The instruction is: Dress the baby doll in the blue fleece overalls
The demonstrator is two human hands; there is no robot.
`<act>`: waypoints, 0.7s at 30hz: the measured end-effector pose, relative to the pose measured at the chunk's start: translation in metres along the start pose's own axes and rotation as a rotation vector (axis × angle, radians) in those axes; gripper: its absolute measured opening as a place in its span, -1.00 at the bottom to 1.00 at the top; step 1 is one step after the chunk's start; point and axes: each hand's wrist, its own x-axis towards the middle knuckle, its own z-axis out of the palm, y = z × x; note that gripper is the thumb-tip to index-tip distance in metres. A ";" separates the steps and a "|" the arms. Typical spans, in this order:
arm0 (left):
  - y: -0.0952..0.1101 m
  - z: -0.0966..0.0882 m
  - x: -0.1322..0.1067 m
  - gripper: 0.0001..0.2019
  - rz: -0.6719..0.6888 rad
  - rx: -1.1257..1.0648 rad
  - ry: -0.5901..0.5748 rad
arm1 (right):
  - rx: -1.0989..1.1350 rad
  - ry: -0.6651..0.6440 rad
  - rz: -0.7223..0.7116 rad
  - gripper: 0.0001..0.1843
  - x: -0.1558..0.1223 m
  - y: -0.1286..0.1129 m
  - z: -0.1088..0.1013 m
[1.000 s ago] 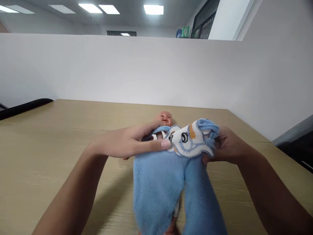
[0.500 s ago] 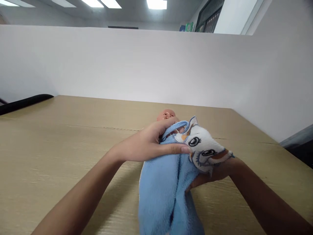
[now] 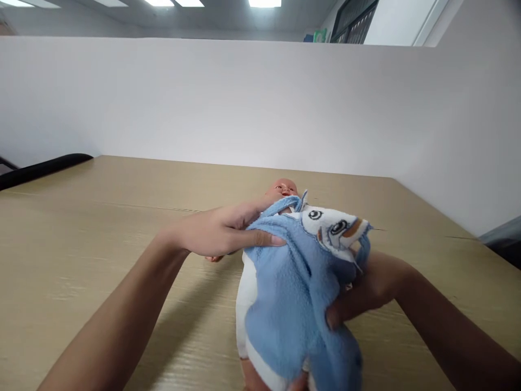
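Where the embroidered face stood raised a moment ago, it now lies lower on the chest of the doll, so the blue fleece garment covers more; left hand pinches its collar, right hand fingers curl shut in the fleece, by the front edge of the table, white partition behind

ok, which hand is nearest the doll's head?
The left hand, fingers pinching the blue fleece right by the doll's head; the right hand grips the fleece lower down.
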 end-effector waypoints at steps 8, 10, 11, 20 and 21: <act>0.000 -0.003 -0.001 -0.63 -0.163 -0.195 -0.335 | 0.103 0.214 -0.142 -0.45 -0.006 0.025 -0.006; -0.001 -0.003 -0.002 -0.70 -0.154 -0.199 -0.352 | 0.150 0.252 -0.073 -0.36 -0.007 0.028 -0.003; -0.002 -0.003 -0.003 -0.75 -0.133 -0.189 -0.324 | 0.167 0.263 -0.039 -0.34 -0.006 0.027 0.000; -0.015 -0.004 -0.009 -0.72 -0.157 -0.217 -0.098 | 0.255 -0.208 -0.158 -0.42 0.011 -0.009 0.022; -0.014 -0.002 -0.007 -0.71 -0.157 -0.190 -0.113 | 0.226 -0.196 -0.169 -0.40 0.011 -0.006 0.021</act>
